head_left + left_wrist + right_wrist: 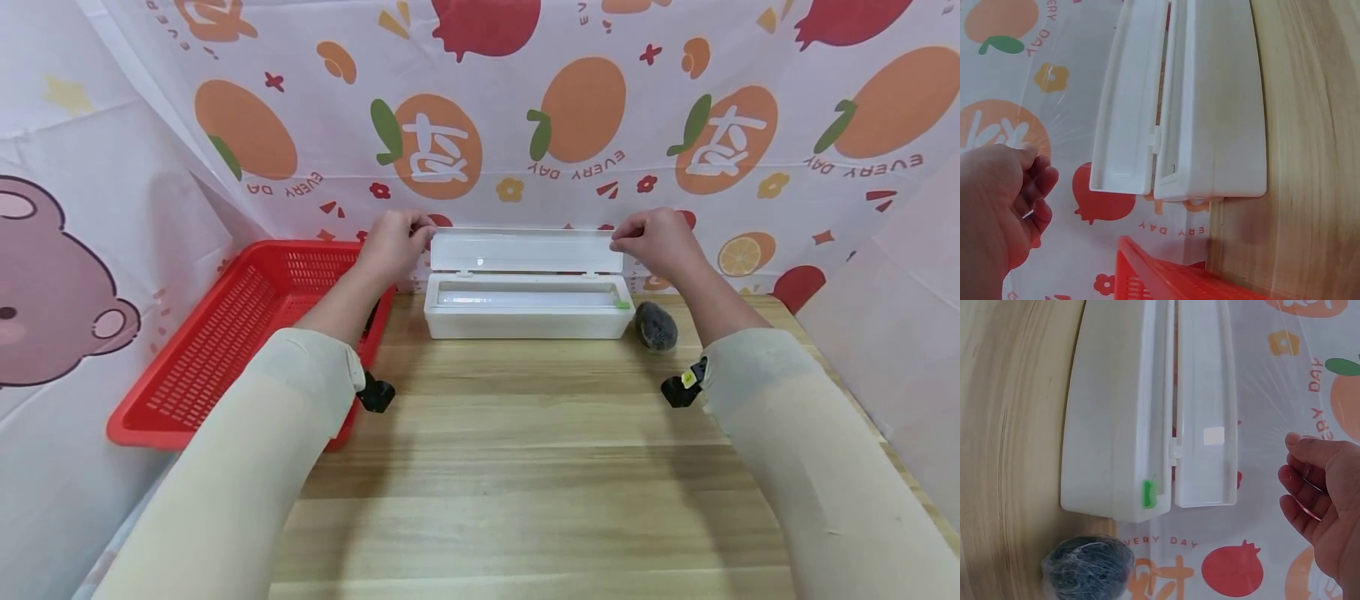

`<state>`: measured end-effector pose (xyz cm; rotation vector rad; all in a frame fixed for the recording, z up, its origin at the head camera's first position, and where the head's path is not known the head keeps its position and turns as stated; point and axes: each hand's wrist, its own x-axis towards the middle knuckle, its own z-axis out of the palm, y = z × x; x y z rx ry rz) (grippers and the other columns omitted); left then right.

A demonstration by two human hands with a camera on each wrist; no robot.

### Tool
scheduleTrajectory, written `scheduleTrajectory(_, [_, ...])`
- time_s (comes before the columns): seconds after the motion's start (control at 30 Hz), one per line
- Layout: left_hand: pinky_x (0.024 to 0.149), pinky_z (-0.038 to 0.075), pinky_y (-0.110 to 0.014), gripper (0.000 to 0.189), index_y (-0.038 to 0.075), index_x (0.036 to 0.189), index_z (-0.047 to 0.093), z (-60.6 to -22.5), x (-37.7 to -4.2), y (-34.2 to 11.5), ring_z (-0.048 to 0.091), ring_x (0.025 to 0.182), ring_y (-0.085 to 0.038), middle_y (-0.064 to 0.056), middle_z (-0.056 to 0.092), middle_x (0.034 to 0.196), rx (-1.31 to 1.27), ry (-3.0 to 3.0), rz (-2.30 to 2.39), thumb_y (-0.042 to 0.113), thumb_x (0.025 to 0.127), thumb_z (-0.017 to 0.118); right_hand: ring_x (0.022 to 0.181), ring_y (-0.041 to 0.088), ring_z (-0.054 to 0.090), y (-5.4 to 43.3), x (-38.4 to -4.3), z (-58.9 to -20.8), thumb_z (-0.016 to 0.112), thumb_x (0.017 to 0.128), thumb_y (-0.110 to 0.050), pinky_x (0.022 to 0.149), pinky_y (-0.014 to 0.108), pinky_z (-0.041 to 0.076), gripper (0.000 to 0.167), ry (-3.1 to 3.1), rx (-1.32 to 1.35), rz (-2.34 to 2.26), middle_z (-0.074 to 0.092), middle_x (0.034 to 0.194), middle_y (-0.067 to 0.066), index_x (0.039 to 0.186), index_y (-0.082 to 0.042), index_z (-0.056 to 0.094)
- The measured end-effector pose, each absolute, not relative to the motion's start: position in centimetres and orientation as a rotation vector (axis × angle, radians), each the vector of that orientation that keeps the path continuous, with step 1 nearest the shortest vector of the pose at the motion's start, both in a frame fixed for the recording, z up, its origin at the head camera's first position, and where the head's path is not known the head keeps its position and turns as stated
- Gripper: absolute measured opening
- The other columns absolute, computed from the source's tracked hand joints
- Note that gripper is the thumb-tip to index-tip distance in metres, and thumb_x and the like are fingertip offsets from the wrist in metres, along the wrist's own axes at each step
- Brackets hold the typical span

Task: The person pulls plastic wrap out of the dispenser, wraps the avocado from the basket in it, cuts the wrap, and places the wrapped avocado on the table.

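A white cling film dispenser (528, 322) stands at the back of the table, its lid (525, 250) raised and a pale roll (525, 298) inside. A green slider (1149, 494) sits at its right end. Clear cling film (1263, 394) stretches between the hands behind the lid, with creases fanning out from the fingertips. At the lid's left end, the left hand (395, 243) pinches one corner of the film between thumb and fingers. The right hand (660, 242) pinches the other corner at the right end. How far the film reaches is hard to see.
A red plastic basket (247, 275) stands on the left, partly behind the left forearm. Right of the dispenser lies a dark rounded lump (656, 326), apparently wrapped in clear film. A fruit-patterned cloth (510, 150) hangs close behind the dispenser.
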<state>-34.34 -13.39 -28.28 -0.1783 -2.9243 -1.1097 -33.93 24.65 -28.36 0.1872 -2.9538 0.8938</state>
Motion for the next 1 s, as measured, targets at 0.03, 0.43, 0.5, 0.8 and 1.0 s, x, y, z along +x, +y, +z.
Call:
scheduleTrajectory(0.03, [0.09, 0.053, -0.035, 0.029, 0.01, 0.126, 0.063, -28.2, -34.4, -13.4, 0.055, 0.101, -0.026, -0.012, 0.063, 0.117, -0.186, -2.923, -1.095, 0.023, 0.101, 0.055, 0.096, 0.028, 0.059, 24.7, -33.9, -28.2, 0.071, 0.092, -0.024, 0.088, 0.043, 0.053, 0.02, -2.952, 0.186, 0.889, 0.071, 0.106, 0.013, 0.105, -0.01, 0.075])
scheduleTrajectory(0.43, [0.092, 0.054, -0.035, 0.03, 0.014, 0.127, 0.062, -26.5, -33.8, -13.4, 0.056, 0.102, -0.024, -0.008, 0.062, 0.119, -0.214, -2.914, -1.059, 0.027, 0.101, 0.056, 0.092, 0.026, 0.059, 24.8, -33.7, -26.8, 0.069, 0.093, -0.023, 0.076, 0.037, 0.05, 0.02, -2.914, 0.232, 0.857, 0.071, 0.103, 0.013, 0.104, -0.009, 0.075])
scheduleTrajectory(0.5, [0.09, 0.054, -0.035, 0.029, 0.014, 0.126, 0.062, -26.2, -33.7, -13.4, 0.056, 0.101, -0.024, -0.008, 0.062, 0.118, -0.22, -2.914, -1.044, 0.026, 0.1, 0.056, 0.092, 0.025, 0.06, 24.8, -33.6, -26.6, 0.07, 0.092, -0.023, 0.076, 0.037, 0.05, 0.019, -2.911, 0.24, 0.85, 0.071, 0.103, 0.013, 0.104, -0.009, 0.075])
scheduleTrajectory(0.8, [0.093, 0.054, -0.036, 0.029, 0.011, 0.124, 0.063, -25.2, -33.4, -13.4, 0.057, 0.103, -0.024, -0.01, 0.063, 0.121, -0.265, -2.86, -0.987, 0.025, 0.1, 0.058, 0.093, 0.027, 0.058, 24.7, -33.3, -25.3, 0.069, 0.093, -0.023, 0.075, 0.036, 0.05, 0.02, -2.903, 0.24, 0.816, 0.07, 0.105, 0.014, 0.106, -0.009, 0.075])
scheduleTrajectory(1.0, [0.095, 0.053, -0.034, 0.029, 0.011, 0.124, 0.063, -24.4, -33.4, -13.3, 0.058, 0.102, -0.023, -0.009, 0.064, 0.119, -0.28, -2.826, -0.98, 0.026, 0.1, 0.056, 0.091, 0.027, 0.058, 24.6, -33.1, -24.2, 0.069, 0.093, -0.023, 0.072, 0.034, 0.049, 0.022, -2.891, 0.229, 0.805, 0.07, 0.106, 0.014, 0.109, -0.009, 0.074])
